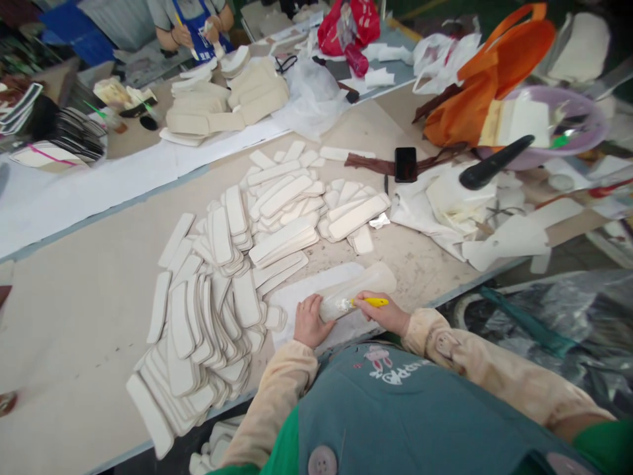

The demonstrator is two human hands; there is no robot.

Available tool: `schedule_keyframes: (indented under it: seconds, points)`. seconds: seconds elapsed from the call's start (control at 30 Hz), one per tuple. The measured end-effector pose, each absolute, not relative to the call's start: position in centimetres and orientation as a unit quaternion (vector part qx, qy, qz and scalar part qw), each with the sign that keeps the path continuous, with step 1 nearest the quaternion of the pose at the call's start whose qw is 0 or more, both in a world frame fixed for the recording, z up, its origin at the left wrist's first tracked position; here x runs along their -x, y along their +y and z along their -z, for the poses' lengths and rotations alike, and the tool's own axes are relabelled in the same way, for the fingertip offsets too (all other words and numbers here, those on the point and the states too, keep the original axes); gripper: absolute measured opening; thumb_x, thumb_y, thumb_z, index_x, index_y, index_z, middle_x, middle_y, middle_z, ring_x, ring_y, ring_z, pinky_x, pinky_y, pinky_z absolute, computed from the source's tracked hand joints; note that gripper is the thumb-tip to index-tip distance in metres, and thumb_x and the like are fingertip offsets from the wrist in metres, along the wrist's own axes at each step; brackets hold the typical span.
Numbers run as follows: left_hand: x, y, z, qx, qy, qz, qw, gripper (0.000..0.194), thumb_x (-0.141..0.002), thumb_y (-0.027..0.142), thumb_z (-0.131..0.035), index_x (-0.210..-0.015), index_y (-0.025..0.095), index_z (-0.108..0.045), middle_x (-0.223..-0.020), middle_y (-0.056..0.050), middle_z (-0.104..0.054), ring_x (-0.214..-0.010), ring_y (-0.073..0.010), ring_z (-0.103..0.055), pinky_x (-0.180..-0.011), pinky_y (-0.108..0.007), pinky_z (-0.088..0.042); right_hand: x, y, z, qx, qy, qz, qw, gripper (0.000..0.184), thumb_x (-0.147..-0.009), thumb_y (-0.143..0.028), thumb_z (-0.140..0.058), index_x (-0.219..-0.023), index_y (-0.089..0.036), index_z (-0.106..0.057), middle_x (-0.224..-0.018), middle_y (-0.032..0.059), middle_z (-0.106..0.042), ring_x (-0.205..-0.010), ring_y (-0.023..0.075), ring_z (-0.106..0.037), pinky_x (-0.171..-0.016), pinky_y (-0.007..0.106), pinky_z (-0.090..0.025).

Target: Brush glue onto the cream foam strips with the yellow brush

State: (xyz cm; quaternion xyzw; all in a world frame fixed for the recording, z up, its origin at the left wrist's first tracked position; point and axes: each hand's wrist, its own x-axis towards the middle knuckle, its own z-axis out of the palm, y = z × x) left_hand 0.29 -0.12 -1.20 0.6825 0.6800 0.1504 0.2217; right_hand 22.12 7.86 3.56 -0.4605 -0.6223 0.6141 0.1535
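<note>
My left hand (310, 322) presses down on the near end of a long cream insole-shaped piece (363, 285) lying on a white sheet (301, 297) at the table's near edge. My right hand (383, 311) is closed around a yellow-handled brush (370, 302), whose bristles touch the piece close to my left fingers. Several similar cream pieces (222, 277) lie fanned out in overlapping rows just left of and beyond my hands.
A black phone (405, 164), white cloths (445, 204), an orange bag (489, 72) and a purple basin (583, 132) sit to the right. Across the table another person (195, 26) works beside stacked cream parts (232, 99). Dark stacks (74, 135) lie far left.
</note>
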Motion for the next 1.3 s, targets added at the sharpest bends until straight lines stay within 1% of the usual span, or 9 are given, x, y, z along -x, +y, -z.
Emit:
schedule_keyframes:
  seconds: [0.3, 0.43, 0.53, 0.7, 0.8, 0.93, 1.07, 1.13, 1.3]
  points:
    - [-0.4, -0.2, 1.4, -0.682, 0.681, -0.154, 0.218, 0.066, -0.065, 0.037, -0.069, -0.123, 0.02, -0.042, -0.126, -0.013, -0.049, -0.115, -0.0297, -0.046, -0.099, -0.051, -0.033, -28.9, 11.8, -4.3, 0.576, -0.648, -0.458, 0.196, 0.03, -0.084, -0.047, -0.045, -0.079, -0.021, -0.059, -0.05, -0.005, -0.05, -0.051, 0.0125, -0.05, -0.055, 0.024, -0.04]
    - [-0.4, -0.2, 1.5, -0.682, 0.682, -0.155, 0.213, 0.068, -0.065, 0.037, -0.069, -0.124, 0.019, -0.042, -0.126, -0.013, -0.049, -0.116, -0.03, -0.045, -0.1, -0.052, -0.032, -29.9, 12.1, -5.1, 0.564, -0.739, -0.325, 0.175, 0.028, -0.085, -0.045, -0.045, -0.088, -0.022, -0.062, -0.068, 0.002, -0.064, -0.063, 0.0165, -0.058, -0.063, 0.026, -0.041]
    - [-0.4, -0.2, 1.7, -0.685, 0.679, -0.161, 0.212, 0.068, -0.065, 0.037, -0.069, -0.124, 0.019, -0.041, -0.126, -0.014, -0.048, -0.116, -0.0297, -0.045, -0.1, -0.052, -0.032, -29.0, 11.1, -5.3, 0.528, -0.805, -0.24, 0.126, 0.027, -0.088, -0.039, -0.043, -0.094, -0.021, -0.063, -0.079, 0.0078, -0.067, -0.075, 0.0203, -0.06, -0.069, 0.028, -0.04]
    - [-0.4, -0.3, 2.0, -0.687, 0.675, -0.162, 0.214, 0.068, -0.065, 0.037, -0.069, -0.125, 0.02, -0.041, -0.126, -0.014, -0.049, -0.117, -0.0301, -0.045, -0.101, -0.052, -0.032, -25.3, 8.9, -4.8, 0.488, -0.852, -0.185, -0.04, 0.02, -0.087, -0.023, -0.042, -0.087, -0.017, -0.061, -0.075, 0.0123, -0.066, -0.071, 0.0221, -0.06, -0.062, 0.029, -0.037]
    - [-0.3, -0.3, 2.1, -0.687, 0.674, -0.162, 0.219, 0.069, -0.065, 0.038, -0.068, -0.126, 0.02, -0.041, -0.127, -0.014, -0.048, -0.118, -0.0303, -0.044, -0.101, -0.052, -0.031, -23.2, 7.7, -5.1, 0.423, -0.875, -0.229, -0.055, 0.021, -0.087, -0.024, -0.042, -0.087, -0.017, -0.061, -0.077, 0.0119, -0.066, -0.073, 0.0214, -0.06, -0.063, 0.028, -0.039]
    - [-0.3, -0.5, 2.1, -0.678, 0.677, -0.174, 0.227, 0.07, -0.065, 0.039, -0.069, -0.126, 0.02, -0.041, -0.128, -0.014, -0.047, -0.118, -0.03, -0.044, -0.101, -0.052, -0.031, -21.7, 6.7, -6.1, 0.321, -0.842, -0.43, 0.062, 0.026, -0.089, -0.036, -0.04, -0.092, -0.022, -0.062, -0.083, 0.0062, -0.067, -0.076, 0.0178, -0.06, -0.069, 0.027, -0.042]
    - [-0.1, -0.6, 1.6, -0.673, 0.674, -0.181, 0.246, 0.075, -0.063, 0.043, -0.07, -0.127, 0.018, -0.039, -0.128, -0.015, -0.047, -0.119, -0.0304, -0.043, -0.101, -0.052, -0.032, -21.2, 6.5, -6.2, 0.414, -0.655, -0.613, 0.154, 0.029, -0.088, -0.044, -0.041, -0.086, -0.022, -0.059, -0.06, -0.0027, -0.057, -0.055, 0.0115, -0.051, -0.055, 0.023, -0.041]
    - [0.0, -0.6, 1.4, -0.672, 0.674, -0.18, 0.249, 0.075, -0.063, 0.043, -0.07, -0.127, 0.017, -0.04, -0.127, -0.015, -0.047, -0.118, -0.0303, -0.044, -0.101, -0.053, -0.031, -20.7, 6.6, -5.6, 0.456, -0.583, -0.652, 0.163, 0.03, -0.087, -0.047, -0.042, -0.083, -0.021, -0.056, -0.053, -0.0054, -0.049, -0.048, 0.0099, -0.045, -0.049, 0.022, -0.038]
    - [0.0, -0.5, 1.5, -0.67, 0.677, -0.176, 0.249, 0.072, -0.064, 0.044, -0.069, -0.125, 0.016, -0.042, -0.127, -0.015, -0.048, -0.117, -0.0294, -0.044, -0.102, -0.053, -0.03, -18.9, 6.1, -4.1, 0.434, -0.55, -0.699, 0.143, 0.03, -0.083, -0.049, -0.047, -0.08, -0.02, -0.055, -0.053, -0.0061, -0.049, -0.047, 0.0088, -0.043, -0.047, 0.021, -0.036]
